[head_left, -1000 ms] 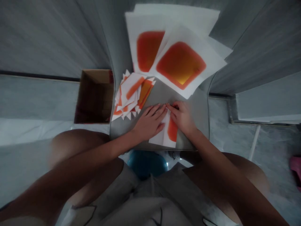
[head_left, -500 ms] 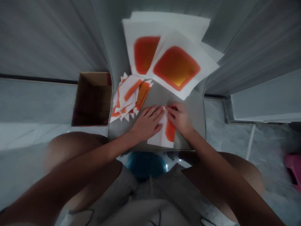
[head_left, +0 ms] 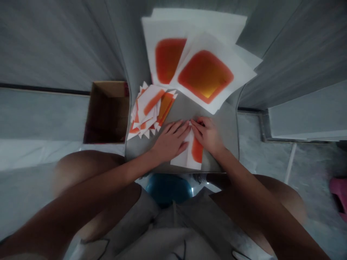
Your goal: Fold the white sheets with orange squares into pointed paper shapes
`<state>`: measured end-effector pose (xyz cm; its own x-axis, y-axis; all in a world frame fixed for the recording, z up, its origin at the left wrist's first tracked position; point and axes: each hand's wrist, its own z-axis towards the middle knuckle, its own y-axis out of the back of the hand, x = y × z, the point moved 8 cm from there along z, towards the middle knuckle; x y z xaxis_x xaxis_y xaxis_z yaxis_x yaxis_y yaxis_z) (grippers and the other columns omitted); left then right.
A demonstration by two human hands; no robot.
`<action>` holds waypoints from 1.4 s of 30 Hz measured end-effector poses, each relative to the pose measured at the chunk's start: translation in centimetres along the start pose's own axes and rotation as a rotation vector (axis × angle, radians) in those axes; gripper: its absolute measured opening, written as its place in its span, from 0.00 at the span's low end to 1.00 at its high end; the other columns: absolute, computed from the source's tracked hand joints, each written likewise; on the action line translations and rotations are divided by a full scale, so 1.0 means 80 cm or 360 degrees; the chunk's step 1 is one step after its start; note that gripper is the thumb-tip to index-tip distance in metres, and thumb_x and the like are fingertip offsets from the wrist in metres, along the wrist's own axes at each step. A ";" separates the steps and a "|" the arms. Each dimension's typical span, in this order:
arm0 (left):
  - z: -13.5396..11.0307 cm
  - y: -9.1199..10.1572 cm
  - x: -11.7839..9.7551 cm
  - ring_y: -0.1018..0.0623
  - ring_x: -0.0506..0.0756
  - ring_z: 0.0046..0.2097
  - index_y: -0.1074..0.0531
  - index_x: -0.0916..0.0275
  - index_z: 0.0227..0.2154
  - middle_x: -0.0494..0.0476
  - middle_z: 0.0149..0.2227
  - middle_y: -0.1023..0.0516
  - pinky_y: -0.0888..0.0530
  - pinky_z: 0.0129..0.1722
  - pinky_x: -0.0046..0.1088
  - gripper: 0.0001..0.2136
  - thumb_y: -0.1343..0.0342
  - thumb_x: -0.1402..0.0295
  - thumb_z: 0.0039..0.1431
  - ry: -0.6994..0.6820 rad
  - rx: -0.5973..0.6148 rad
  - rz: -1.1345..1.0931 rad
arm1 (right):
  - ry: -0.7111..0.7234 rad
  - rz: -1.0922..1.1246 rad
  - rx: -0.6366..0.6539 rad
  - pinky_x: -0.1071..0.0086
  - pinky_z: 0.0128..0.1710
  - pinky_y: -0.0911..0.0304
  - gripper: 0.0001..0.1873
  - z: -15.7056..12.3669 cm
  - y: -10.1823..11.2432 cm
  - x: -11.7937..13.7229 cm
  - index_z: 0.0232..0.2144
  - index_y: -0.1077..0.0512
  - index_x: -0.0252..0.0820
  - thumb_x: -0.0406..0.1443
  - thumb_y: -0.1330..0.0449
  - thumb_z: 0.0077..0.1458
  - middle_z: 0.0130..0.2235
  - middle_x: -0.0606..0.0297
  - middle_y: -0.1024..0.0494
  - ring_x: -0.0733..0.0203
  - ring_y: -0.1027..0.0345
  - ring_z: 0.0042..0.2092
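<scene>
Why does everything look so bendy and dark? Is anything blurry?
In the head view, the wide lens curves the grey surfaces and makes the left forearm look huge. The dim light leaves the brown cardboard box dark inside. A small glare shines beside the round blue object. The bare left hand and right hand look slightly soft.

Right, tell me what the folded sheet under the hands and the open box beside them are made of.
The folded sheet looks like thin, matte white paper printed with orange; its sharp creases and flat, unglossy surface suggest this. The open box looks like plain brown cardboard with a dull, uncoated finish, going by its colour and thin walls, though the dim light leaves any corrugation unclear.
</scene>
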<state>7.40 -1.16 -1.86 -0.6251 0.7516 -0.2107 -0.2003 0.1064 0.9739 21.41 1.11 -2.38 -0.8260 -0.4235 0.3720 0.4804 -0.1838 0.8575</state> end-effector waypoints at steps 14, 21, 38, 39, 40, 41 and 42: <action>-0.005 0.001 0.000 0.46 0.62 0.77 0.47 0.70 0.74 0.65 0.75 0.44 0.46 0.76 0.44 0.30 0.59 0.59 0.77 0.0113 0.0074 -0.0011 | 0.0018 -0.0079 0.0009 0.54 0.47 0.31 0.22 0.002 -0.007 -0.003 0.55 0.19 0.40 0.40 0.49 0.73 0.43 0.52 0.23 0.50 0.33 0.44; -0.031 0.011 -0.002 0.44 0.63 0.76 0.46 0.71 0.74 0.66 0.75 0.42 0.50 0.77 0.47 0.30 0.59 0.58 0.77 0.0364 0.0048 0.0001 | -0.0046 -0.0078 0.0048 0.54 0.48 0.32 0.22 0.001 -0.008 -0.006 0.56 0.19 0.42 0.41 0.49 0.73 0.44 0.52 0.24 0.48 0.33 0.46; -0.018 0.027 0.011 0.30 0.61 0.68 0.32 0.65 0.66 0.61 0.68 0.29 0.32 0.70 0.42 0.22 0.54 0.70 0.74 0.0412 -0.0233 -0.0325 | -0.0151 -0.0053 0.0048 0.51 0.53 0.27 0.22 -0.006 0.002 -0.005 0.63 0.26 0.44 0.41 0.46 0.71 0.50 0.53 0.19 0.47 0.26 0.52; -0.015 0.025 0.012 0.30 0.61 0.69 0.31 0.65 0.65 0.61 0.68 0.29 0.32 0.71 0.41 0.21 0.54 0.70 0.74 0.0361 -0.0231 -0.0333 | -0.0169 -0.0023 0.0044 0.51 0.54 0.27 0.21 -0.006 0.004 -0.006 0.62 0.26 0.44 0.40 0.47 0.71 0.50 0.53 0.19 0.47 0.25 0.52; -0.013 0.022 0.012 0.31 0.60 0.70 0.30 0.64 0.65 0.61 0.68 0.29 0.33 0.71 0.42 0.21 0.54 0.70 0.74 0.0316 -0.0225 -0.0337 | -0.0188 0.0006 0.0041 0.52 0.54 0.27 0.21 -0.006 0.005 -0.008 0.61 0.25 0.44 0.38 0.48 0.72 0.51 0.53 0.18 0.48 0.24 0.52; -0.011 0.020 0.011 0.32 0.61 0.71 0.29 0.64 0.64 0.61 0.68 0.29 0.33 0.71 0.42 0.20 0.54 0.70 0.74 0.0283 -0.0220 -0.0340 | -0.0205 0.0030 0.0036 0.52 0.54 0.27 0.21 -0.005 0.007 -0.009 0.60 0.25 0.44 0.37 0.49 0.72 0.51 0.54 0.17 0.49 0.24 0.52; -0.011 0.017 0.011 0.33 0.61 0.71 0.29 0.64 0.64 0.61 0.68 0.28 0.32 0.71 0.43 0.20 0.53 0.69 0.74 0.0264 -0.0220 -0.0342 | -0.0222 0.0049 0.0037 0.53 0.54 0.27 0.20 -0.004 0.009 -0.010 0.58 0.24 0.44 0.36 0.50 0.72 0.50 0.54 0.17 0.49 0.23 0.52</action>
<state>5.91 -0.88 -0.79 -0.6695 0.6039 -0.4324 -0.4350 0.1531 0.8873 22.54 1.05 -2.19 -0.8448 -0.3007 0.4426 0.5005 -0.1514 0.8524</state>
